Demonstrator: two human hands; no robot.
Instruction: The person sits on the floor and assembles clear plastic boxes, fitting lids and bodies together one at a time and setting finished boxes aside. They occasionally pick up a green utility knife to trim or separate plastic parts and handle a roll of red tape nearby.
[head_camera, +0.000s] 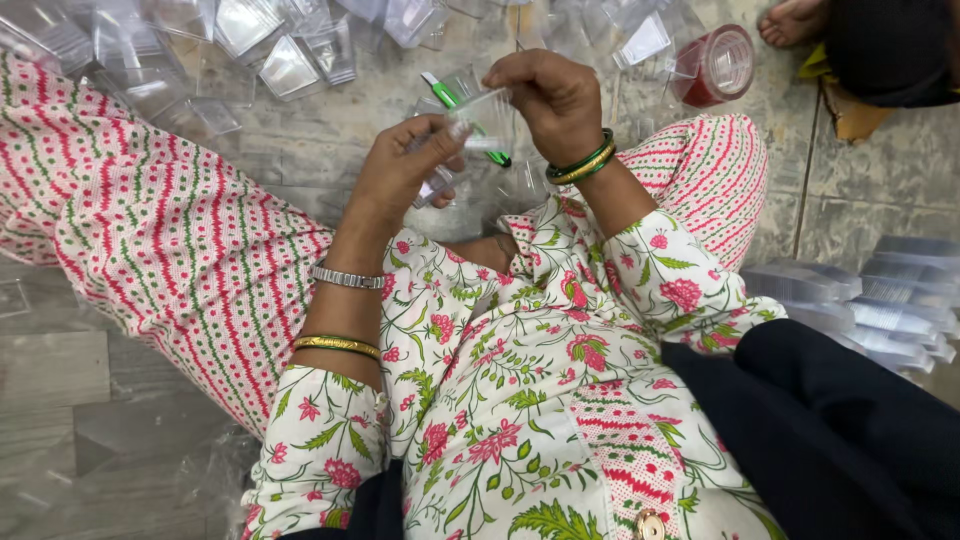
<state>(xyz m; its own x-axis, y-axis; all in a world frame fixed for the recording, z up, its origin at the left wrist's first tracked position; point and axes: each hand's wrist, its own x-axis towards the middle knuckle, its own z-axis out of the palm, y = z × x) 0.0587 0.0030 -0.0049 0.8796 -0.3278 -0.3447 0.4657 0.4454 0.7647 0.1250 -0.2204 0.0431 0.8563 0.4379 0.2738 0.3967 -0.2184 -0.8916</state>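
You sit on the floor (120, 400) with your knees apart, and both hands meet above your lap. Your left hand (405, 170) curls its fingers and pinches the lower edge of a small clear plastic pouch (480, 112). Your right hand (550, 100) grips the top of the same pouch from above, fingers folded down over it. Inside the pouch sits a green and white pen-shaped item (455, 100), lying tilted, its darker tip pointing down to the right between your 2 hands. So the pouch hangs in the air between both hands, just above your knees.

On your left wrist you wear a silver watch (347, 277) and a gold bangle (336, 346); green and gold bangles (582, 162) circle your right wrist.

Loose clear pouches (290, 60) lie scattered on the floor beyond your hands. A roll of red tape (715, 65) rests at the upper right, near another person's bare foot (792, 22). A stack of filled clear packets (860, 300) sits to your right, beside your knee.
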